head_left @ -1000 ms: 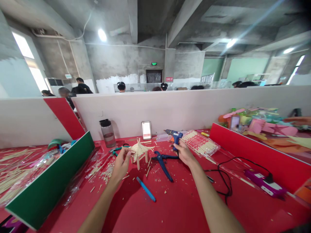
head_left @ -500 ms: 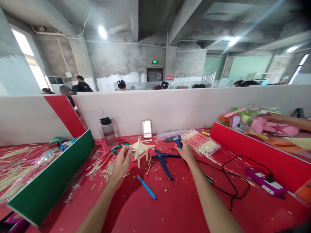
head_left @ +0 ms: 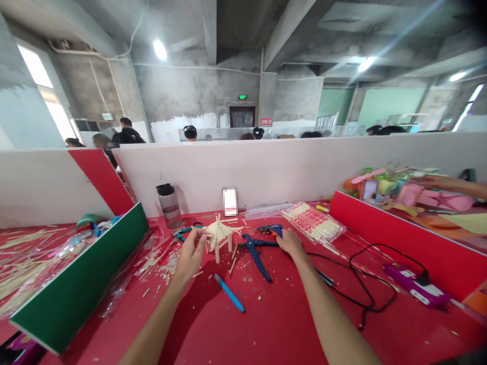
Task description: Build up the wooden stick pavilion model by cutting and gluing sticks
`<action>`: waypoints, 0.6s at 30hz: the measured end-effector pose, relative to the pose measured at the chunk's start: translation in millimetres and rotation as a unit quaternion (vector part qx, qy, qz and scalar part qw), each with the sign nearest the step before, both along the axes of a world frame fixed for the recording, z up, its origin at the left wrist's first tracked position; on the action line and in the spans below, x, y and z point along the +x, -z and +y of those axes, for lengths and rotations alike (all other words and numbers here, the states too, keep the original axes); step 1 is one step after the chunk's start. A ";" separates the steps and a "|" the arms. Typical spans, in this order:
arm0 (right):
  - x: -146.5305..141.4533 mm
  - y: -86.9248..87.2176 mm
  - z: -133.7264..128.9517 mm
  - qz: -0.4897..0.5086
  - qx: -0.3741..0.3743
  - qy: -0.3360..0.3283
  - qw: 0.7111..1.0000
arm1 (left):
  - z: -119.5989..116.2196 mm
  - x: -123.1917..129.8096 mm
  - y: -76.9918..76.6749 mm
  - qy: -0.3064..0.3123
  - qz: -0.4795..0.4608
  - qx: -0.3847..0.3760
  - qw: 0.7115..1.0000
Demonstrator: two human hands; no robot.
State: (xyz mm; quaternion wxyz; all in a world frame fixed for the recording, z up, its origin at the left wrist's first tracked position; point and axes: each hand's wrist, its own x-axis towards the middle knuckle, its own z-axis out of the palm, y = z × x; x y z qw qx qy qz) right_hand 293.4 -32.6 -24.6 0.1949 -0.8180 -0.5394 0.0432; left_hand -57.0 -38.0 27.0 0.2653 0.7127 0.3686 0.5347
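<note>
A small pavilion-like model of pale wooden sticks [head_left: 219, 232] stands on the red table, with a pointed roof and stick legs. My left hand [head_left: 193, 249] is closed at its left side, thumb and fingers pinching the roof edge; whether a separate stick is between them I cannot tell. To the right, my right hand [head_left: 290, 242] grips the handle of a blue hot glue gun [head_left: 271, 229], its nozzle pointing left towards the model. Just below the gun lie blue-handled cutters [head_left: 258, 257]. A blue pen [head_left: 229, 293] rests in front of the model.
Green-handled pliers [head_left: 183, 234], stick scraps and a dark-lidded bottle [head_left: 169, 207] are at the left. A phone [head_left: 230, 202] leans on the white partition. A pack of sticks [head_left: 314, 223], a black cord and a purple power strip [head_left: 416, 286] lie right. Green and red dividers flank the table.
My right hand has lowered the glue gun slightly and shifted it a little left, closer to the cutters. My left hand and the stick model have stayed in place.
</note>
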 end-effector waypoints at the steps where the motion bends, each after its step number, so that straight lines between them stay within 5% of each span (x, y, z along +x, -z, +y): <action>1: -0.2 -1.1 -0.4 -0.002 -0.004 0.004 1.000 | 0.2 0.0 0.1 0.000 0.000 -0.001 1.000; 12: -4.7 -21.2 -12.7 -0.009 0.037 0.034 0.999 | -3.2 0.0 -4.7 -0.007 0.010 0.013 1.000; 15: -19.5 -37.4 -15.3 0.013 0.158 -0.049 0.986 | -5.0 -0.5 -7.4 -0.016 0.002 0.022 1.000; 18: -54.7 -53.8 -25.7 0.105 0.296 -0.212 0.926 | -9.1 -0.5 -12.8 -0.019 0.004 0.051 0.999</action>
